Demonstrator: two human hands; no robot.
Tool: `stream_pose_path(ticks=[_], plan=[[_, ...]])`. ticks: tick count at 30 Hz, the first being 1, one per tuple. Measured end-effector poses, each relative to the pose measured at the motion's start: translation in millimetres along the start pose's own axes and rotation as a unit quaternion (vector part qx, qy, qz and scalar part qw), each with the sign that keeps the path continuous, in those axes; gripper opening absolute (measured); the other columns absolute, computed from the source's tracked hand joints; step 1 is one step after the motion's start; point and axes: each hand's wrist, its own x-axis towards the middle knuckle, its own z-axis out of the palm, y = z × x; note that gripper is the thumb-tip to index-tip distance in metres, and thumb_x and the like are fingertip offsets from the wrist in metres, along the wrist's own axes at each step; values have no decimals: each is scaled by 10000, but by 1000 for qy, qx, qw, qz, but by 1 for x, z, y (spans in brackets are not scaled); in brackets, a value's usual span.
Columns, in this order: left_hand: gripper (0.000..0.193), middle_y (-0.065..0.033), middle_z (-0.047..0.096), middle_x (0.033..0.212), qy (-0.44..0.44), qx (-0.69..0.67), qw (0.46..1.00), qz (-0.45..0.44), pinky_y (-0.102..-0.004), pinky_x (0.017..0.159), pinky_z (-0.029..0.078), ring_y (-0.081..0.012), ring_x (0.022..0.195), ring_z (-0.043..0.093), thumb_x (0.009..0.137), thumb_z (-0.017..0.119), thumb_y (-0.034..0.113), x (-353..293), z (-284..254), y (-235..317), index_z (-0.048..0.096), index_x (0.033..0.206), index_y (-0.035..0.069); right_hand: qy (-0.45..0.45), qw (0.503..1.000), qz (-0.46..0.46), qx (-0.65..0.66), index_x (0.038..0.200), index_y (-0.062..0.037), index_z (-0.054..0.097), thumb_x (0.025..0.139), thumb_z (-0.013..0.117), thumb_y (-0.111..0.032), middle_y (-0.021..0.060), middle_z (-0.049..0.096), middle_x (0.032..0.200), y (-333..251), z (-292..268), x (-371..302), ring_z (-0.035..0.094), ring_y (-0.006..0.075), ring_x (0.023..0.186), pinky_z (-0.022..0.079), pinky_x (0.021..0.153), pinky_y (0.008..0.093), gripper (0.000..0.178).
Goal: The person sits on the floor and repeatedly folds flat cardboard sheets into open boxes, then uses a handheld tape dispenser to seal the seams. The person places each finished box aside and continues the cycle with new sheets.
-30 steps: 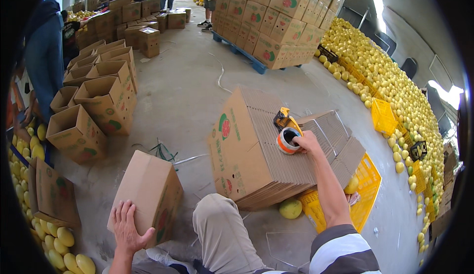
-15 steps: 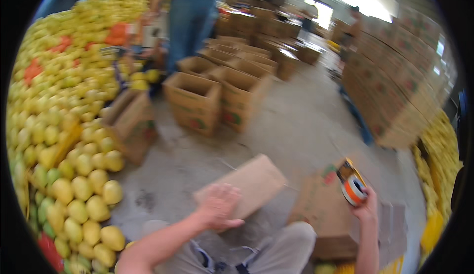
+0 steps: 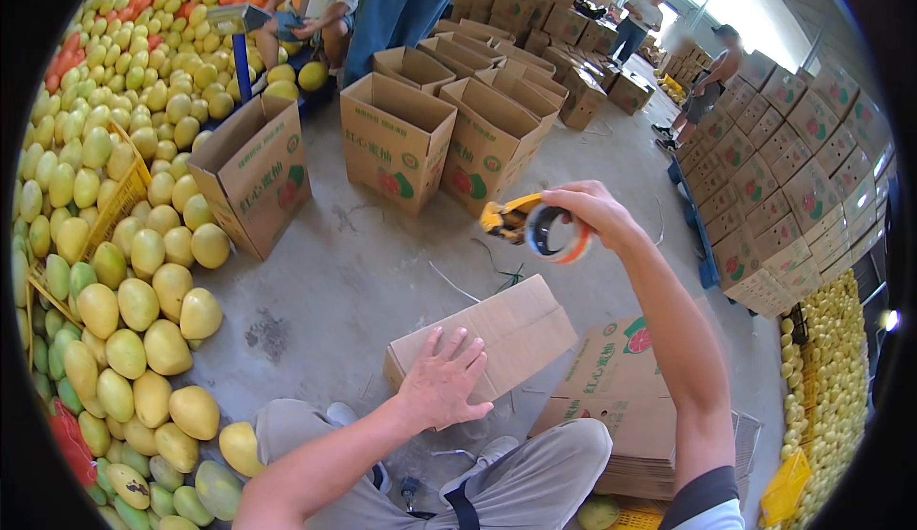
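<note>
A closed cardboard carton (image 3: 521, 325) lies on the concrete floor between my feet, its plain brown face up. My left hand (image 3: 444, 377) rests on it, fingers spread flat near its left end. Above and beyond the carton, my right hand (image 3: 597, 213) grips a tape dispenser (image 3: 511, 221) with a yellow head and a roll with an orange band. The dispenser is in the air, its head pointing left, not touching the carton.
Flattened cartons (image 3: 611, 377) are stacked by my right knee. Pomelos (image 3: 138, 306) heap up along my left, beside an open carton (image 3: 250, 181). More open cartons (image 3: 396, 148) stand ahead. A loaded blue pallet (image 3: 697, 234) is at right. Several people are farther back.
My right hand has lifted the tape dispenser from over the flattened cartons, moving it forward and left. My left hand stays on the carton. The view has shifted.
</note>
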Motion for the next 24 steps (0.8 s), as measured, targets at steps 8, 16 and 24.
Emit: stream_pose_path(ticks=[8, 16, 24], plan=[[744, -130, 536, 1476, 1, -37, 999, 14, -632, 1208, 250, -364, 1436, 411, 860, 641, 600, 2, -4, -4, 640, 1326, 20, -227, 913, -6, -340, 1028, -48, 789, 834, 691, -432, 113, 752, 1023, -5, 128, 89, 698, 252, 956, 545, 837, 383, 441], [680, -136, 548, 1409, 36, -54, 998, 18, -635, 1164, 319, -381, 1378, 438, 845, 672, 584, 1, -5, -10, 671, 1237, 29, -306, 864, 34, -400, 1041, -70, 782, 813, 652, -441, 158, 733, 1110, 4, 192, 140, 677, 296, 1048, 531, 890, 408, 455], [664, -146, 556, 1398, 29, -67, 997, 15, -636, 1142, 342, -385, 1357, 465, 807, 702, 568, 4, -6, -9, 687, 1215, 44, -420, 775, 62, -468, 1098, -88, 789, 726, 680, -433, 159, 758, 1110, 9, 233, 133, 694, 317, 986, 530, 853, 425, 519]])
